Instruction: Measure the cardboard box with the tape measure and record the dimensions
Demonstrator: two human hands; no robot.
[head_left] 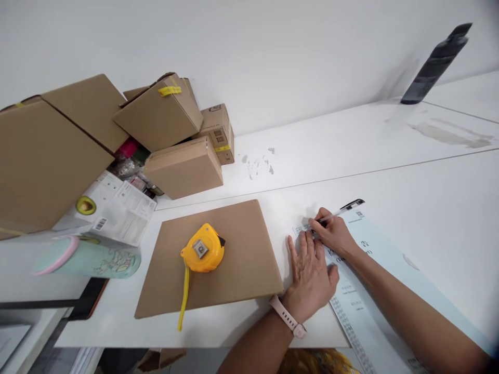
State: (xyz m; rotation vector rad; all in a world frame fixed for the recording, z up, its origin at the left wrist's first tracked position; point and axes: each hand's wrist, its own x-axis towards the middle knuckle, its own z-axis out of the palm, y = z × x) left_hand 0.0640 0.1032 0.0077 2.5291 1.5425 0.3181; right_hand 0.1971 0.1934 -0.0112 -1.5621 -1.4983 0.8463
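Observation:
My right hand (331, 231) is closed around a pen (348, 206) with a clear barrel and black cap end, its tip low over the upper left corner of a light blue printed sheet (374, 259). Flat beside it lies my left hand (312, 272), fingers stretched out over the sheet's left edge and the table. A pale pink watch band circles the left wrist. Left of that hand is a flat piece of brown cardboard (237, 234). On it rests a yellow tape measure (203, 248) with a yellow strap hanging toward the table's front edge.
Brown cardboard boxes (183, 163) are stacked at the back left against the wall. In front of them stand a white carton (125, 208) with an avocado picture and a mint green tumbler (105, 257). A dark bottle (434, 67) is at the far right of the white table (312, 156).

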